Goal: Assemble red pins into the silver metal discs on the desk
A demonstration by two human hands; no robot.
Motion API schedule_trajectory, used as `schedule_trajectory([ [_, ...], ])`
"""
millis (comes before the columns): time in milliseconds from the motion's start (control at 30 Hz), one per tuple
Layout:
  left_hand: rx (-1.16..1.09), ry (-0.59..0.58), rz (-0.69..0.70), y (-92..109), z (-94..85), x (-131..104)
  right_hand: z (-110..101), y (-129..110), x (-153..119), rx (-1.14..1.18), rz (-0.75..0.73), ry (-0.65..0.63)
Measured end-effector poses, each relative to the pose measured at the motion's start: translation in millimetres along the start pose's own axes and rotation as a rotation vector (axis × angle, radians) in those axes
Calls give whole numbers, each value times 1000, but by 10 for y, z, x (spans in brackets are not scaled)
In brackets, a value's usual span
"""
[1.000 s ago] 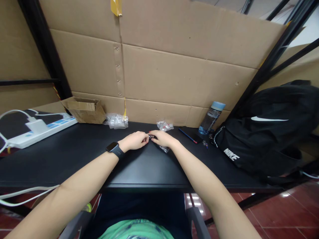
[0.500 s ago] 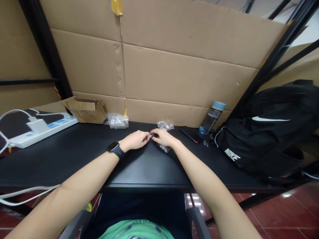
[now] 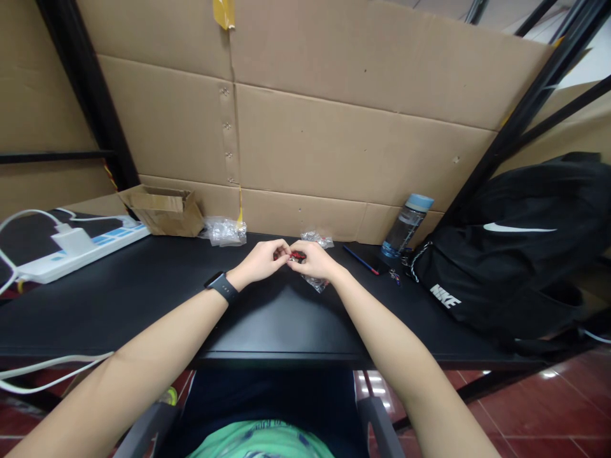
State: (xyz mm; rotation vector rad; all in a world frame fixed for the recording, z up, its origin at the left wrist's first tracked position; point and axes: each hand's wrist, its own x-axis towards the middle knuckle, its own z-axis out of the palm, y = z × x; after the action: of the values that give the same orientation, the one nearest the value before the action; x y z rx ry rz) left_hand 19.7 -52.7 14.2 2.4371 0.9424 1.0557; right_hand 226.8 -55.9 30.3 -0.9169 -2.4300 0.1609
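Observation:
Just above the black table (image 3: 281,318), my left hand (image 3: 265,259) and my right hand (image 3: 312,259) meet at the fingertips. Between them is a small red and dark item (image 3: 298,256), too small for me to name. Both hands are closed in a pinch on it, and the fingers partly cover it. Under my right hand lies a clear plastic bag (image 3: 316,284), partly hidden by the palm. Behind that hand rests another clear bag (image 3: 317,239) with some red in it.
At the back left are an opened cardboard box (image 3: 174,219), clear plastic bags (image 3: 224,232) and a white power strip (image 3: 86,254). To the right are a blue pen (image 3: 361,259), a phone-like black slab, a water bottle (image 3: 405,227) and a black backpack (image 3: 515,273).
My left hand has tilted up and closed in against my right fingertips. More of the red item now shows between the hands. My right hand has barely moved.

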Motion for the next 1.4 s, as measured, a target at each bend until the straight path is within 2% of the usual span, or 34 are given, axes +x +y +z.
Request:
schedule_trajectory([
  [133, -170, 38, -61, -2, 14, 17, -38, -39, 12, -6, 32, 9],
  [233, -205, 30, -76, -31, 9, 36, -71, -44, 24, -31, 65, 23],
  [300, -94, 25, -64, -79, -10, 37, -94, -50, 23, -36, 84, 31],
  [367, 127, 31, -66, -162, -36, 23, -110, -53, 15, -37, 111, 40],
  [433, 353, 11, -105, -278, -59, 1, -114, -50, 4, -36, 121, 53],
  [500, 484, -31, -172, -406, -75, -17, -108, -42, -5, -37, 112, 68],
  [633, 595, -112, -275, -589, -106, -10, -89, -40, -11, -32, 94, 92],
  [733, 583, -211, -310, -624, -128, 14, -87, -52, -10, -24, 86, 94],
  [800, 581, -236, -307, -625, -130, 22, -88, -55, -9, -20, 82, 96],
  [933, 608, -101, -285, -658, -81, 23, -79, -38, -11, -21, 81, 99],
  [1000, 607, -73, -295, -708, -36, 29, -75, -32, -12, -23, 83, 94],
  [1133, 569, -216, -386, -823, 38, 50, -87, -37, -17, -12, 88, 73],
  [1200, 551, -243, -388, -846, 46, 54, -100, -44, -21, -7, 98, 65],
  [1267, 549, -209, -363, -833, 34, 53, -111, -48, -23, -6, 104, 62],
  [1400, 616, -54, -367, -784, -8, 46, -112, -44, -22, -17, 95, 72],
])
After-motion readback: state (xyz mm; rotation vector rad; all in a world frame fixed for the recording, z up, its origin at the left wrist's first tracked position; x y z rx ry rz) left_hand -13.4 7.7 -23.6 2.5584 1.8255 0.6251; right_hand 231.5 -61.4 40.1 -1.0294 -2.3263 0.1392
